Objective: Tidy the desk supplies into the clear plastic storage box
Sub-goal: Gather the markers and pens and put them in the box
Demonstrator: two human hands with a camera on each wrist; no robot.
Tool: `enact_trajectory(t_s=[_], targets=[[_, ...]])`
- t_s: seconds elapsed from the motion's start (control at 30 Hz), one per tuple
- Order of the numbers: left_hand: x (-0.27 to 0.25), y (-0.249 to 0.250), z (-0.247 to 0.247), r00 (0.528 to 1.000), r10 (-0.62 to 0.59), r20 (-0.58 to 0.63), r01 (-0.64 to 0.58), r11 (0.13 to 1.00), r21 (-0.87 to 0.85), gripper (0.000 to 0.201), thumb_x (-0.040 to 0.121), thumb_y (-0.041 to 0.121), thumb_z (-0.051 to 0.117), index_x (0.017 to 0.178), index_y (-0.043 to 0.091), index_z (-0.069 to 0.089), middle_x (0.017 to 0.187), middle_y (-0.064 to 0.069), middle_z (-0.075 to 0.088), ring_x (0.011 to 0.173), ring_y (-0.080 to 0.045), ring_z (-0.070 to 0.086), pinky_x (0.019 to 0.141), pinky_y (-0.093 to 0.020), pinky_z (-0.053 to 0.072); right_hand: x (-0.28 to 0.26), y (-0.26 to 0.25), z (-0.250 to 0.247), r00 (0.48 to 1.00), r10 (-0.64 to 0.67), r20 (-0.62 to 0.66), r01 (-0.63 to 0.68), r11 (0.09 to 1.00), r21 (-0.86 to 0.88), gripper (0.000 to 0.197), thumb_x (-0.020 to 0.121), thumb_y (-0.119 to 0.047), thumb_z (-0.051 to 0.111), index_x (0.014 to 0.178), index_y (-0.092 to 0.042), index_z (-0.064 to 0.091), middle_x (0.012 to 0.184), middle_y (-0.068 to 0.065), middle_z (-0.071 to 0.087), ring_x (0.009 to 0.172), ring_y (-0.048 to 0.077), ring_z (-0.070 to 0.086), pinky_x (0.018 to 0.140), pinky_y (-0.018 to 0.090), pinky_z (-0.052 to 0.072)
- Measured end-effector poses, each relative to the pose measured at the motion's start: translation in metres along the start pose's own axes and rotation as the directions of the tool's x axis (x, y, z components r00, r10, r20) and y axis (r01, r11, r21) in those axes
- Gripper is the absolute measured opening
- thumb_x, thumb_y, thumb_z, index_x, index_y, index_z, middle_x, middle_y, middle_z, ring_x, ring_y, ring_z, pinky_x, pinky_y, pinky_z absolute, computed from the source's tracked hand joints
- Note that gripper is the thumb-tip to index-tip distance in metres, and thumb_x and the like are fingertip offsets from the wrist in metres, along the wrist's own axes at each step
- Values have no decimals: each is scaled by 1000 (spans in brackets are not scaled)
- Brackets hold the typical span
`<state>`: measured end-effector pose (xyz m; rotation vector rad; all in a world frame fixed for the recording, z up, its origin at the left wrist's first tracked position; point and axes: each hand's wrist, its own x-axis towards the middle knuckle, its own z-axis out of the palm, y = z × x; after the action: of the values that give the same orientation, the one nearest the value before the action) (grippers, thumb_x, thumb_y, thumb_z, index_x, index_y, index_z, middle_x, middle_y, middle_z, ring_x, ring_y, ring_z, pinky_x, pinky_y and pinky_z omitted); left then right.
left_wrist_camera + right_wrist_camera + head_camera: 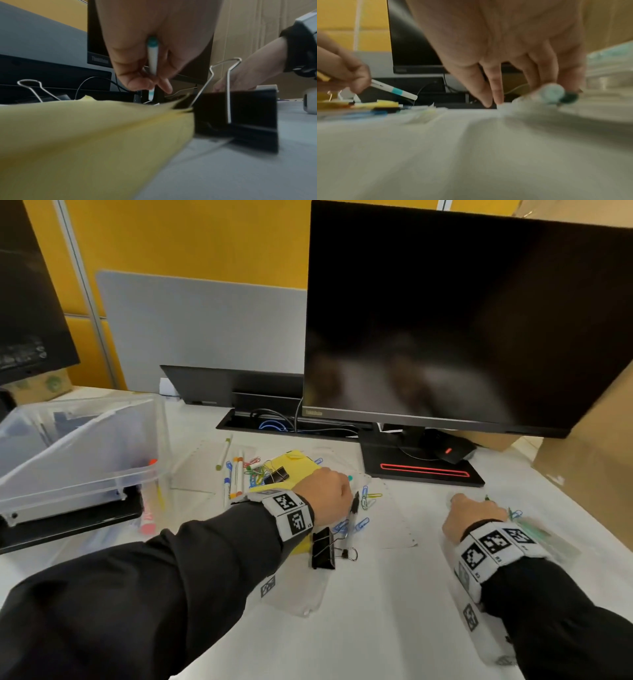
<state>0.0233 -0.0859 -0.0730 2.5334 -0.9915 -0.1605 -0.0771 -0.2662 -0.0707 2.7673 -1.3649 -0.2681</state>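
Black sleeves [137,594] w/ coded wristbands fill the near edge of the head view, both arms reaching over the white worktop [376,628]. Large black binder clip [323,547], steel wire handles, lies just beside the left wrist at 6 o'clock; in the left wrist view it touches the edge of a yellow sticky-note pad [85,135]. Left hand [327,494], fingers [137,81] curled, pinches a slim white marker w/ teal cap [152,59], tip angled down. Black pen [354,505] and coloured paper clips [366,501] lie scattered just right of it. Right hand [474,517] at 3 o'clock: fingers [488,92] point down, tips touching the worktop, outer ones curled round a white-and-green marker [554,93]; blurred. Farther, at 11 o'clock, more markers [236,474], clips and a small binder clip [279,474] sit by the pad. Clear plastic storage box [102,474] at 9 o'clock, hard transparent walls, holds a red-capped marker [149,508] upright in its near right corner; other contents unclear. Dark monitor [462,320] stands at 12–1 o'clock on a black base.
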Motion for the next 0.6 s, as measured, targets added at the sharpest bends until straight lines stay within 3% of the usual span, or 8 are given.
enact_trajectory(t_s=[0.1, 0.17, 0.23, 0.3, 0.43, 0.53, 0.6], targets=[[3, 1, 6, 979, -59, 194, 36, 992, 120, 40, 86, 44, 53, 100, 8, 65, 105, -11, 66, 96, -26, 62, 75, -30, 47, 0, -4, 6, 996, 80, -30, -77, 993, 91, 43, 93, -18, 41, 135, -9, 33, 136, 21, 38, 126, 32, 40, 102, 37, 37], [4, 1, 9, 963, -83, 258, 40, 985, 168, 49, 81, 53, 57, 102, 10, 65, 106, -8, 67, 98, -23, 62, 76, -29, 47, 2, -2, 9, 997, 74, -31, -68, 981, 180, 42, 94, -15, 41, 133, -3, 34, 136, 22, 41, 125, 33, 43, 101, 37, 38], [4, 2, 8, 961, -78, 267, 34, 986, 165, 46, 80, 51, 61, 104, 11, 62, 108, -6, 65, 96, -22, 59, 78, -29, 47, 6, -2, 10, 999, 32, -14, -28, 970, 240, 43, 94, -14, 42, 134, 0, 34, 136, 22, 42, 125, 33, 45, 99, 36, 39], [3, 2, 8, 961, -65, 270, 24, 988, 152, 39, 82, 44, 61, 105, 12, 62, 110, -7, 64, 96, -22, 58, 81, -30, 48, 5, -5, 9, 997, 71, -25, -61, 962, 265, 44, 94, -15, 43, 133, 1, 31, 135, 22, 43, 125, 32, 45, 99, 36, 39], [0, 4, 7, 973, -64, 222, 41, 994, 105, 35, 88, 36, 51, 107, 7, 60, 111, -12, 63, 102, -27, 59, 84, -34, 48, 1, -12, 3, 978, 147, -145, -64, 884, 464, 38, 92, -10, 48, 125, 2, 33, 127, 27, 44, 116, 39, 49, 95, 41, 41], [-1, 6, 4, 992, -87, 89, 90, 996, -27, 35, 93, 31, 41, 114, 4, 49, 98, -12, 55, 88, -26, 53, 74, -32, 43, -3, -12, -2, 964, 145, -222, 20, 795, 607, 44, 88, -7, 53, 126, 2, 31, 123, 27, 45, 106, 41, 53, 80, 39, 42], [0, 8, 3, 997, -81, -9, 79, 988, -133, 32, 95, 27, 38, 114, 3, 45, 90, -9, 51, 79, -24, 49, 66, -29, 39, -10, -14, -8, 957, 83, -277, 147, 685, 714, 43, 89, -3, 50, 127, 1, 30, 121, 26, 48, 100, 39, 55, 74, 34, 37]])
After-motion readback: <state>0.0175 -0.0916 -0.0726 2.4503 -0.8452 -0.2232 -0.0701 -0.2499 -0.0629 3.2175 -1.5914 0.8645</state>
